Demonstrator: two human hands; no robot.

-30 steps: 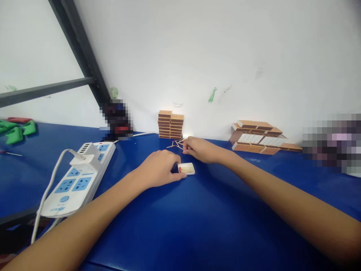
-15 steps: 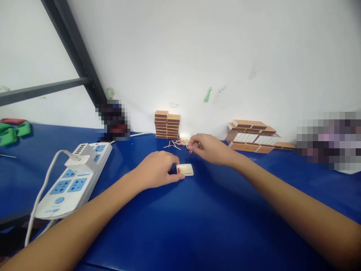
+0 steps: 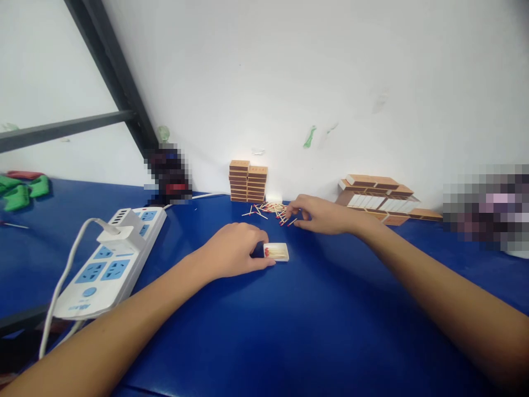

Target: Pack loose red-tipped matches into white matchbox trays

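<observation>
A small white matchbox tray [image 3: 281, 244] lies on the blue table, with red-headed matches [image 3: 278, 252] inside it. My left hand [image 3: 236, 251] holds the tray's left end between thumb and fingers. Beyond it, a loose pile of matches [image 3: 270, 208] is spread near the wall. My right hand [image 3: 320, 214] is at the pile's right side, its thumb and fingers apart around a few matches; nothing is visibly gripped.
Stacked matchboxes [image 3: 248, 182] stand against the wall behind the pile. More matchboxes [image 3: 374, 184] form a structure at the right. A white power strip [image 3: 111, 270] with a plugged cable lies left, and green-handled objects [image 3: 19, 197] sit far left.
My right hand's thumb and fingers have spread apart at the matches, and it has moved slightly right. My left hand still holds the tray. The view has shifted a little.
</observation>
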